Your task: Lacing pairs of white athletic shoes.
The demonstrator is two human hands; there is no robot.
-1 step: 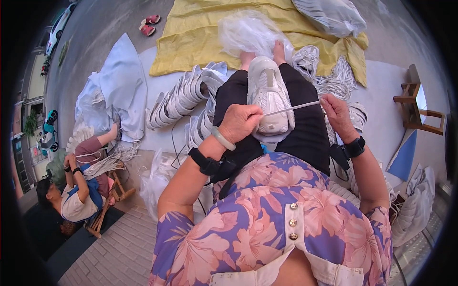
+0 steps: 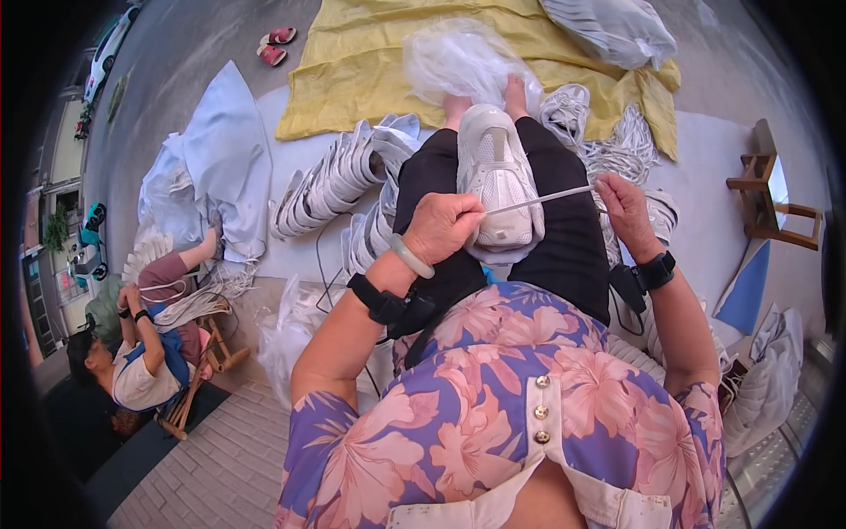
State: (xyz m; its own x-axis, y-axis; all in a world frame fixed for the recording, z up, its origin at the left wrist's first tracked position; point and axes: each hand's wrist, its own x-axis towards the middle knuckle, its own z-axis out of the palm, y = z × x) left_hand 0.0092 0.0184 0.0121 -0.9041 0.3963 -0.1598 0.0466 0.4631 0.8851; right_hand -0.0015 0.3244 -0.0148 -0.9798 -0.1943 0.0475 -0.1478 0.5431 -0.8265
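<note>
1. So the white shoe [image 2: 496, 176] is resting lengthwise between the black-trousered legs [image 2: 557, 154], one rounded end pointing toward the feet. It's showing paneled sides and a greyish middle strip.
2. The thin white lace [image 2: 540, 201] is stretching pretty much straight between both hands, slanting up rightward and crossing the shoe's nearer half. Can't tell if it's threading through anything.
</note>
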